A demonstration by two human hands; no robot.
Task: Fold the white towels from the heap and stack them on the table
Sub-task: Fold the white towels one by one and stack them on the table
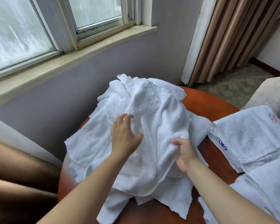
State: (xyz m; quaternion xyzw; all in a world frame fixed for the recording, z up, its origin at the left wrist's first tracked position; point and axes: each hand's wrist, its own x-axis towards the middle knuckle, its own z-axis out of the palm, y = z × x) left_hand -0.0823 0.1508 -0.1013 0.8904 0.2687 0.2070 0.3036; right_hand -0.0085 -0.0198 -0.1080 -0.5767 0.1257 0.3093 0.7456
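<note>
A: How are the hands placed, low in the frame?
B: The left hand (125, 138) is laid on the heap (152, 107), fingers (128, 118) apart; a fold is pinched by the curled fingers of the right hand (185, 153).
A: And the heap?
B: Piled mid-frame on the surface (208, 109); folded towels (249, 138) are stacked at right, a window (23, 34) upper left.

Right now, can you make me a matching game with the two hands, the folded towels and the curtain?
Things: 1 left hand; 2 right hand; 3 folded towels; 4 curtain.
States: A brown, hanging; B pinching the towel heap; C stacked at the right of the table; D open, fingers spread, over the heap.
Pairs: 1-D; 2-B; 3-C; 4-A.
</note>
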